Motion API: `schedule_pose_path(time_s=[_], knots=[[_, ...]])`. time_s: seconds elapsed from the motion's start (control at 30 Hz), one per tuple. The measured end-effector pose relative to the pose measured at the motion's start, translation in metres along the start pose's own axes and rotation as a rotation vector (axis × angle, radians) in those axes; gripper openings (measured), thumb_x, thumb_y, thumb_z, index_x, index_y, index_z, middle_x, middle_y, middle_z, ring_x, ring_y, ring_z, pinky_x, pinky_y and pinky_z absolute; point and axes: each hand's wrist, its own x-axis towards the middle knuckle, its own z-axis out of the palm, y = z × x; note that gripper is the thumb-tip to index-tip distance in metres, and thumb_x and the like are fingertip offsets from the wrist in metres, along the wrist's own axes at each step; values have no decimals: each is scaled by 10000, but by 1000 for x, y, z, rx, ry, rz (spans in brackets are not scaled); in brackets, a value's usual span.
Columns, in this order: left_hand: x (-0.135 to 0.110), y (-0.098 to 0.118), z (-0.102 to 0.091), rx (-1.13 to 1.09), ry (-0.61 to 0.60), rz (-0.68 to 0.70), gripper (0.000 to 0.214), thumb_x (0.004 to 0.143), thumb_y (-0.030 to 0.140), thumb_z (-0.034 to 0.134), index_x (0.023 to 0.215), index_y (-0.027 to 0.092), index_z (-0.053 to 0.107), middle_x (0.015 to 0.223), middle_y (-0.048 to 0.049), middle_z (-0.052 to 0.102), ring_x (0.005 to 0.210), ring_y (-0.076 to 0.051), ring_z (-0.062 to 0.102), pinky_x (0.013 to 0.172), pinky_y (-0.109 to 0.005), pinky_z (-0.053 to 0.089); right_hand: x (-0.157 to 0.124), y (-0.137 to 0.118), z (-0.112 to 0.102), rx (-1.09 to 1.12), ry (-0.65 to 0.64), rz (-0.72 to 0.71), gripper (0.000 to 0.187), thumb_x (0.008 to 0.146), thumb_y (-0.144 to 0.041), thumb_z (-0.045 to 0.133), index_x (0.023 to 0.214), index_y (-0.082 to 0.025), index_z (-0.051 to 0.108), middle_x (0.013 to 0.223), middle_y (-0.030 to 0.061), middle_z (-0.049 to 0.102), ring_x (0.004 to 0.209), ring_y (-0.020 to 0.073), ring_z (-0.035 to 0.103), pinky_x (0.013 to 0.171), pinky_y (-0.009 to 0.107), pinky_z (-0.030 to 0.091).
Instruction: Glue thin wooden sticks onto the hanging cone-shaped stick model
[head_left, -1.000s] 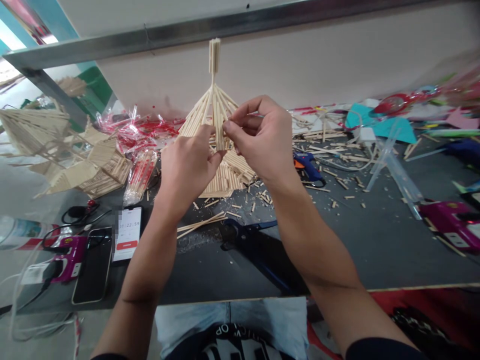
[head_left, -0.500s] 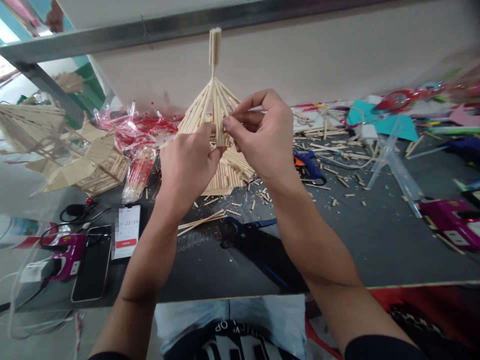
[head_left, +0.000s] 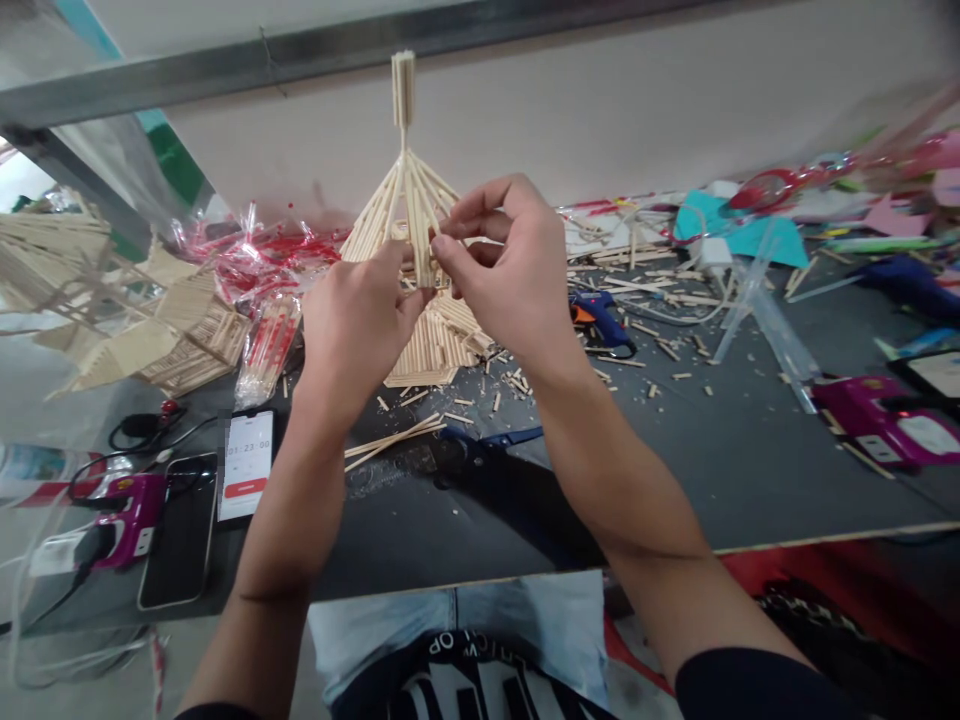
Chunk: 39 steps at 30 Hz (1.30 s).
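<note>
A model built of thin wooden sticks (head_left: pixel 375 210) rises in front of me, with a flared, roof-like body and a narrow neck topped by a bundle of short sticks (head_left: pixel 403 90). My left hand (head_left: pixel 356 325) is closed at the lower edge of its front strip, thumb below and fingers bent over it. From the other side my right hand (head_left: pixel 514 270) pinches at the same strip with thumb and bent fingers; the exact contact is partly hidden. Beneath both hands is a stick-built base (head_left: pixel 424 350) on the dark table.
Loose sticks (head_left: pixel 394 440) and dark-blue-handled cutters (head_left: pixel 495 445) lie nearer me. A blue glue gun (head_left: pixel 604 320) rests among stick scraps at right. Two phones, one showing a timer (head_left: pixel 247 460), and a purple power socket (head_left: pixel 131 520) are at left. Another stick model (head_left: pixel 172 330) stands behind them.
My view has shifted slightly, so most things appear a little further left. Both hands keep their places on the stick model. The phone's timer has advanced by one second.
</note>
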Motion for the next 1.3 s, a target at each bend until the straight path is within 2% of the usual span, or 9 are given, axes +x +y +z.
schedule_pose_path(time_s=[0.2, 0.3, 0.47, 0.6, 0.8, 0.93, 1.03, 1.17, 1.3], knots=[[-1, -5, -4, -88, -32, 50, 367, 859, 325, 745, 1195, 186, 698, 731, 1, 716, 746, -190, 676, 780, -327, 494, 0, 2, -13, -56, 32, -65, 344, 920, -565, 657, 988, -238, 574, 973, 34, 701, 902, 164, 679, 691, 291, 565], [-4, -6, -11, -149, -51, 56, 385, 877, 357, 734, 1212, 172, 693, 772, -12, 734, 763, -181, 667, 784, -328, 503, 5, 1, -27, -71, 95, -55, 378, 845, -549, 748, 894, -192, 634, 794, 8, 693, 672, 115, 632, 598, 272, 505], [-12, -19, -29, -223, 2, 31, 278, 900, 390, 701, 1102, 203, 741, 784, -3, 736, 722, -152, 669, 790, -321, 514, 11, 1, -62, -32, 221, -3, 250, 707, -253, 906, 715, -147, 680, 578, -28, 653, 453, 62, 538, 449, 220, 375], [-17, -36, -39, -230, 69, 16, 300, 909, 421, 690, 1089, 189, 752, 850, -16, 750, 712, -135, 666, 757, -309, 521, 7, 5, -91, 3, 234, -57, 134, 791, -108, 821, 743, -150, 703, 662, -3, 717, 481, 88, 615, 419, 224, 370], [-24, -39, -55, -148, -8, 36, 265, 891, 351, 715, 1070, 165, 772, 726, -14, 723, 683, -142, 655, 772, -319, 532, -4, 19, -109, -65, 164, -17, 91, 913, -76, 656, 886, -142, 712, 803, 36, 761, 565, 81, 660, 450, 205, 381], [-34, -31, -64, -109, -111, 78, 254, 880, 354, 715, 1054, 179, 777, 673, -9, 714, 639, -154, 660, 698, -288, 521, -29, 52, -109, -189, 60, 92, 219, 869, -12, 587, 958, -165, 715, 859, 19, 768, 623, 91, 684, 562, 225, 498], [-40, -31, -67, -133, -179, 88, 283, 889, 404, 691, 1065, 196, 768, 742, -24, 747, 660, -171, 671, 735, -307, 533, -54, 86, -115, -217, 98, 192, 260, 828, -16, 556, 975, -171, 705, 875, 36, 764, 666, 139, 711, 653, 304, 575], [-42, -36, -63, -156, -231, 89, 330, 903, 462, 663, 1099, 211, 749, 803, -42, 764, 705, -181, 686, 728, -308, 533, -70, 113, -129, -222, 141, 301, 170, 758, -84, 641, 880, -185, 700, 851, 66, 765, 705, 223, 738, 621, 369, 597], [-47, -32, -45, -122, -227, 134, 237, 905, 373, 658, 1043, 206, 756, 773, -22, 757, 686, -164, 689, 724, -297, 507, -72, 113, -129, -296, 93, 308, 240, 679, -192, 818, 901, -193, 729, 776, 59, 756, 733, 249, 735, 682, 389, 602]])
